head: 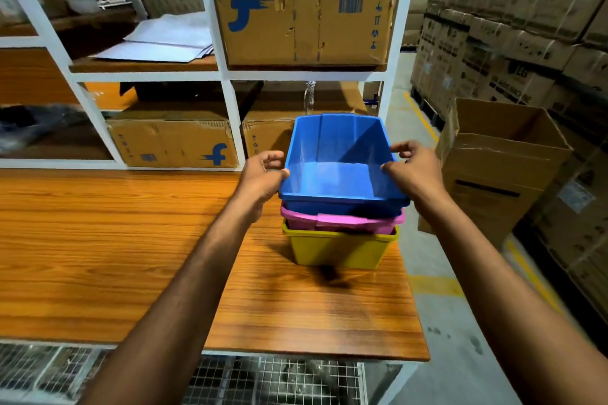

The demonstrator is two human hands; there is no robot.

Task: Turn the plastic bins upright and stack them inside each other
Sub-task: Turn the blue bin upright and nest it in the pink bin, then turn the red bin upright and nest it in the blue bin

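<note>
Three plastic bins stand upright and nested near the right end of the wooden table (98,240). The yellow bin (339,251) is at the bottom, and the pink bin (342,220) sits inside it. A blue bin (339,158) sits on top, tilted slightly toward me, with its inside bare. My left hand (261,177) grips the blue bin's left rim. My right hand (414,168) grips its right rim with thumb and fingers.
White shelving (227,76) behind the table holds cardboard boxes (306,23) and paper sheets (164,39). An open cardboard carton (496,161) stands on the floor right of the table. Stacked cartons (526,26) line the right aisle. A wire mesh shelf (263,381) lies under the table.
</note>
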